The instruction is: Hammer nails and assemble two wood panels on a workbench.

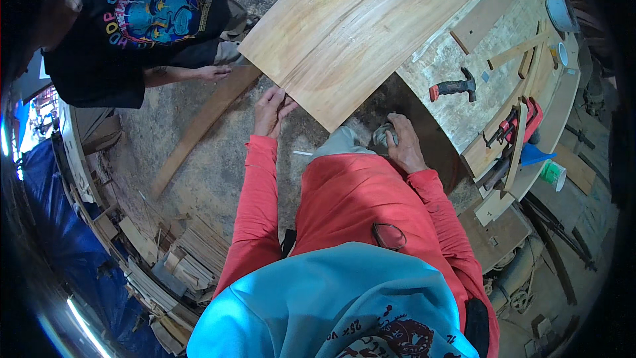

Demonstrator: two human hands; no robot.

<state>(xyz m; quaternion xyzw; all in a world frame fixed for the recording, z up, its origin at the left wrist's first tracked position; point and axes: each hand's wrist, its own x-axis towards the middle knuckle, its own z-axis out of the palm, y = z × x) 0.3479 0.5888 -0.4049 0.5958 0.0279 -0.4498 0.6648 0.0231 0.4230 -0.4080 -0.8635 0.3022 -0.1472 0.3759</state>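
Observation:
A broad, light wooden panel (358, 33) lies slanted across the top middle, its near corner pointing toward my body. My left hand (270, 111) has its fingers closed at the panel's near left edge, with the fingertips partly out of sight. To the right of that corner, my right hand (405, 144) curls beside my waist around something greyish (384, 135). Whether that is a separate thing or part of my clothing I cannot make out. A hammer (454, 89) with a black and red handle rests on the worktable (430, 73), right of the panel.
Another person in a black shirt (99, 40) stands at the upper left, one hand (215, 73) near the panel's left corner. A long board (205, 129) leans there. Red clamps (523, 126), wood strips (520, 50) and a white bucket (562, 13) crowd the right. Stacked offcuts (195, 252) lie lower left.

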